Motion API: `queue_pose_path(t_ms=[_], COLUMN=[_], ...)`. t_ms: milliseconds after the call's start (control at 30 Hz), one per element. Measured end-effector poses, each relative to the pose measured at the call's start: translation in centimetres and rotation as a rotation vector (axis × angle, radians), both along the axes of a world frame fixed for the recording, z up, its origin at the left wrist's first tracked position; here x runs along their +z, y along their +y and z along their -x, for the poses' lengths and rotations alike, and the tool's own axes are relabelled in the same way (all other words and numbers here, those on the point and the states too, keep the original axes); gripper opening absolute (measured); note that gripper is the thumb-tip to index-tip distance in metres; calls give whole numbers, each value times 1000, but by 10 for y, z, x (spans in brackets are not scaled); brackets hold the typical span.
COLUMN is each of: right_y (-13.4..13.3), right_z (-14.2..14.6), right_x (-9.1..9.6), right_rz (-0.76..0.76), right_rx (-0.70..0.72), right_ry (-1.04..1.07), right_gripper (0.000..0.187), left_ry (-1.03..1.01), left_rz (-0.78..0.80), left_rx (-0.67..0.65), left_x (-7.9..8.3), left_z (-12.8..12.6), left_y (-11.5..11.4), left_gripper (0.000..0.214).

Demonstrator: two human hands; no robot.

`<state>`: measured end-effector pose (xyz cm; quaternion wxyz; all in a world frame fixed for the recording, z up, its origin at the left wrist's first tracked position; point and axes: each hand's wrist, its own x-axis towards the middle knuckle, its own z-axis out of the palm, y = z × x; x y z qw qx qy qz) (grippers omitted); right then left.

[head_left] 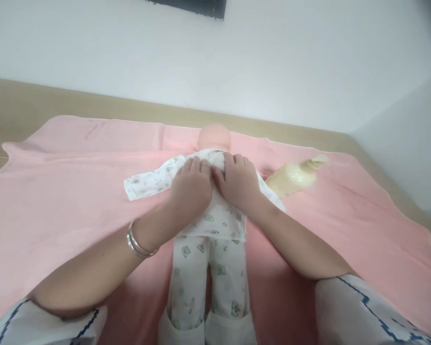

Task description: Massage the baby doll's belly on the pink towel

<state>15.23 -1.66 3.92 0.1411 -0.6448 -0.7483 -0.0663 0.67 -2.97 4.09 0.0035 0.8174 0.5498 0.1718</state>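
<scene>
A baby doll [214, 136] lies on its back on a pink towel [64, 191], head away from me. It wears a white printed top [221, 220] and matching trousers [208, 278]. My left hand [190, 189] and my right hand [239, 182] rest side by side on the doll's chest, fingers curled over the top's collar edge and gripping the fabric. The top's left sleeve [147, 182] lies flat and empty on the towel. The doll's bare arm [296, 175] sticks out to the right, outside the top. A silver bangle [138, 242] circles my left wrist.
The towel covers a light wooden surface [17, 103] that meets a white wall [237, 62] behind. The wooden edge runs down the right side beside another white wall. A dark object [197, 7] hangs at the top of the wall.
</scene>
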Motion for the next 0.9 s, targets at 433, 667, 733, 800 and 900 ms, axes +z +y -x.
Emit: queue_pose_path(t_ms=[433, 667, 733, 800, 900], right_y=[-41, -6, 5, 11, 14], right_z=[14, 3, -2, -6, -8], right_x=[15, 9, 8, 8, 9], right_rz=[87, 126, 144, 177, 184], right_rx=[70, 30, 56, 75, 108], right_ry=[-96, 62, 81, 100, 93], right_gripper=[59, 55, 49, 46, 43], left_ry=[-215, -21, 42, 106, 129], left_rz=[171, 90, 105, 125, 126], left_rx=[-5, 25, 43, 28, -18], left_x=[-4, 4, 10, 15, 15], left_z=[14, 5, 0, -5, -8], left_y=[41, 20, 8, -2, -8], left_gripper=[33, 43, 44, 43, 41])
